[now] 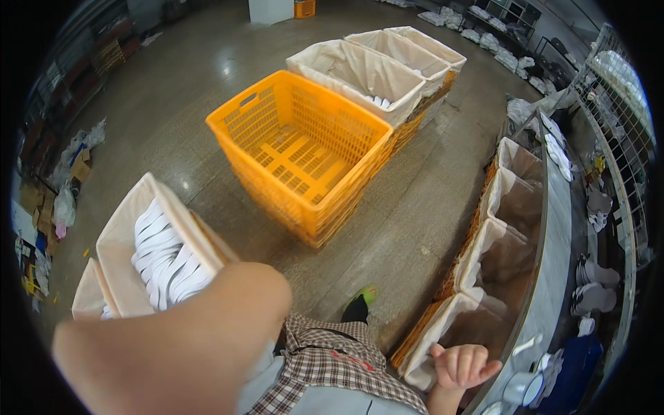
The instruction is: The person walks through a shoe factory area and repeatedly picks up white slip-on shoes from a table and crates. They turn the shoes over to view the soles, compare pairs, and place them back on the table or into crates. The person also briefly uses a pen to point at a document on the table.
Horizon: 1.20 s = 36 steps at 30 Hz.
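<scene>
My right hand (462,366) is at the lower right, above the near end of a cloth-lined basket (418,370) and beside the metal table edge. Its fingers are curled in and one digit sticks out toward the table; nothing shows in its grasp. My bent left arm (187,332) crosses the lower left, blurred and close, and its hand is out of view. Past that arm stands a lined basket (123,242) holding a pile of white, flat, curved pieces (166,256). A yellow slatted plastic crate (304,200) stands ahead on top of other crates, with nothing visible inside.
Several lined baskets (346,62) run on behind the yellow crate, the nearest with white pieces inside. More lined baskets (487,238) line the metal table (546,256) at right. A wire rack (626,138) rises beyond it. Bags and cartons (81,164) lie along the left wall.
</scene>
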### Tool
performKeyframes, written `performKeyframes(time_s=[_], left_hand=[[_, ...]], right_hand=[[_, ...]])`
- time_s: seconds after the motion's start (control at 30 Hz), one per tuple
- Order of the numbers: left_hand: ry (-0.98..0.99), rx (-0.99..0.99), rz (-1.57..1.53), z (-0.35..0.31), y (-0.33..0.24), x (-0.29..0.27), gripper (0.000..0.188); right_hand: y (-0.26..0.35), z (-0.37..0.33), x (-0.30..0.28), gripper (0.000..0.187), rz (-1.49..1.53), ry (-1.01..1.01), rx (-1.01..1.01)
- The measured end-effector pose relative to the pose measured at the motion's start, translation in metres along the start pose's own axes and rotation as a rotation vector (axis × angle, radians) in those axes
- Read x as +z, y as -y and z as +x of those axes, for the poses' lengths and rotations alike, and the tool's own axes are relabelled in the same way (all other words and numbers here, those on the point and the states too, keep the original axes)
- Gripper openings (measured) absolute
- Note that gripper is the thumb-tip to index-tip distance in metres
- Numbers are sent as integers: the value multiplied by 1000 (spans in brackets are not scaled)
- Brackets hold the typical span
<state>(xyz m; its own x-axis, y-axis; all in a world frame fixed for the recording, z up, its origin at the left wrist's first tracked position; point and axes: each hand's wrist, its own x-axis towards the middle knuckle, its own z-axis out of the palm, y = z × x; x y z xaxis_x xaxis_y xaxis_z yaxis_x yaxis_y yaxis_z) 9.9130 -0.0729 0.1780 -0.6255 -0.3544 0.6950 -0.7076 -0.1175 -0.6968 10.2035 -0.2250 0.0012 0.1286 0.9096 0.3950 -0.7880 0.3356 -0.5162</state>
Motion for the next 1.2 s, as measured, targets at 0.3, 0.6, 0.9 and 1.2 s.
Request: performKeyframes(time_s=[0.3, 0.6, 0.9, 1.2], left_hand=[[-195, -2207, -177, -296, 74, -104, 28], [1175, -2824, -344, -565, 99, -111, 38], [1966, -1825, -561, -761, 233, -156, 41], [1928, -1790, -719, -790, 302, -65, 40]], right_hand=[[54, 138, -190, 41, 267, -587, 284], [102, 243, -319, 14, -119, -843, 389], [230, 192, -365, 12, -417, -1518, -666], [440, -55, -435, 69, -127, -1751, -1289]])
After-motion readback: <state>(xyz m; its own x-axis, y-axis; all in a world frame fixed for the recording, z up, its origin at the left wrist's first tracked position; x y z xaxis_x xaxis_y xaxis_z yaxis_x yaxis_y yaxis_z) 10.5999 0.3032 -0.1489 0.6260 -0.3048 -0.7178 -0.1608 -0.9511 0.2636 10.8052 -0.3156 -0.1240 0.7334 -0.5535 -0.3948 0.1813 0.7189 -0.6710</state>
